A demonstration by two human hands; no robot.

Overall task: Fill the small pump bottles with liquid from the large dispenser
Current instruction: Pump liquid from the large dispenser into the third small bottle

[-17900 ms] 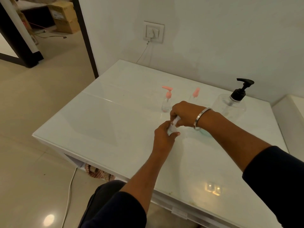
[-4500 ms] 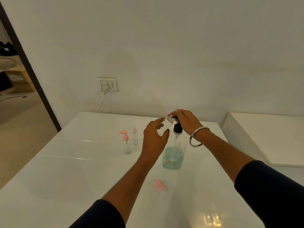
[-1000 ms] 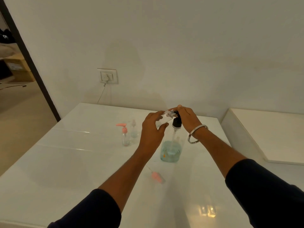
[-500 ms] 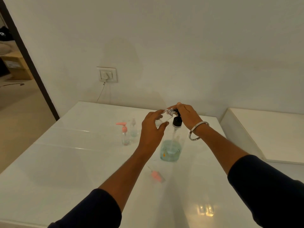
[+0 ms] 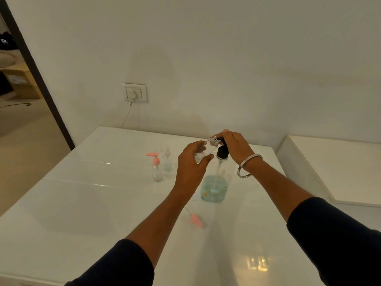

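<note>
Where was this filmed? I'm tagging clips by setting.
Probably a room in a home: a glossy white table against a plain wall with a socket and charger cable, and a doorway onto a tiled floor with cardboard boxes.

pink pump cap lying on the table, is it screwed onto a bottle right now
No, the pink pump cap lies loose on the table, apart from the small bottle held in the left hand.

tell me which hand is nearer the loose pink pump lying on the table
Left. The left hand holds the small bottle above and just behind the pink pump; the right hand sits on the dispenser's black pump, further right.
</note>
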